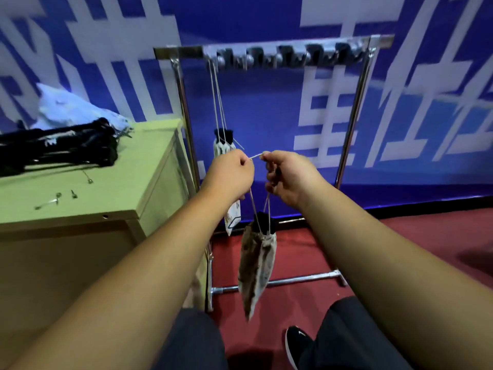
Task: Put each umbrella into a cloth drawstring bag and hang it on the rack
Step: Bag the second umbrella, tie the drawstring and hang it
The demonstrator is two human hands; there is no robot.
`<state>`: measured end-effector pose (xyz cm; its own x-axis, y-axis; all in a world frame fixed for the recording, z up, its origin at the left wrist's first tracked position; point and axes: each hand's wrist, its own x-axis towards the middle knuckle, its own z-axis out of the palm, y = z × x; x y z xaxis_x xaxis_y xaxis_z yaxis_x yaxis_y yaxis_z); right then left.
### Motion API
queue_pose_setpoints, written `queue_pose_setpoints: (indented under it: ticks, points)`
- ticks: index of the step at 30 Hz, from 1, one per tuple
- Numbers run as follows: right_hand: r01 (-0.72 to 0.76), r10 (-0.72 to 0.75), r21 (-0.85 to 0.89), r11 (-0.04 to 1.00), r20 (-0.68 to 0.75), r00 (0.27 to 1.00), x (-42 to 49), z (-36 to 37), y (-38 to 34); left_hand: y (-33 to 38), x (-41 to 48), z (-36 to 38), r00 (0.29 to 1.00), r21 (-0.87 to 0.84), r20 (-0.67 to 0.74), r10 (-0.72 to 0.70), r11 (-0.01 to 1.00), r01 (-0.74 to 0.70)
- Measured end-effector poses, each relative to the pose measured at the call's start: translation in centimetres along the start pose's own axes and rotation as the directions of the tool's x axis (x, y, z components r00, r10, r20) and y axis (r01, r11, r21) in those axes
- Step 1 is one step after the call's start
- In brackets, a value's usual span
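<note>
A patterned cloth drawstring bag (256,263) with a black umbrella top showing at its mouth dangles by its cords below my hands. My left hand (230,174) and my right hand (289,177) each pinch the white drawstring (255,156) stretched between them, in front of the metal rack (269,53). A second bagged umbrella (223,145) hangs by long cords from a hook at the left end of the rack's hook bar, partly hidden behind my left hand. More black folded umbrellas (58,145) lie on the green cabinet at left.
The green cabinet (88,198) stands left of the rack, carrying white cloth bags (72,108) and small metal bits. A blue banner wall is behind. Red floor lies below; the rack's base bar (277,283) and my black shoe (296,343) are near my legs.
</note>
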<state>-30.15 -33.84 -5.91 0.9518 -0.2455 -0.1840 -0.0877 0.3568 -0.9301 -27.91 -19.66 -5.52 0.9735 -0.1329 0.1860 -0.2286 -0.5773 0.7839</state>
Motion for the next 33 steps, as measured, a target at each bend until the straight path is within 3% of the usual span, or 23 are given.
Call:
queue_pose_setpoints:
  ticks: [4, 14, 20, 27, 33]
  points:
    - [0.044, -0.044, 0.029, 0.999, 0.008, 0.999, 0.9, 1.4, -4.0, 3.8, 2.1, -2.5, 1.0, -0.023, 0.007, 0.016, 1.0, -0.016]
    - [0.151, -0.151, 0.042, 0.988, 0.0, 0.988, 5.3, 3.6, -11.3, 9.4, 9.2, -6.1, 0.977, 0.267, -0.036, 0.21, 0.944, -0.193]
    - [0.239, -0.239, 0.003, 0.971, -0.03, 0.971, 9.8, 5.0, -13.5, 10.6, 14.1, -7.0, 0.973, 0.205, -0.104, 0.205, 0.962, -0.181]
    - [0.255, -0.255, -0.002, 0.967, -0.02, 0.967, 13.5, 6.6, -15.4, 10.8, 19.6, -7.3, 0.963, 0.079, -0.221, 0.157, 0.987, -0.143]
    - [0.234, -0.236, -0.042, 0.971, -0.052, 0.97, 16.3, 8.5, -16.8, 11.1, 22.2, -7.7, 0.942, 0.084, -0.306, 0.141, 0.989, -0.121]
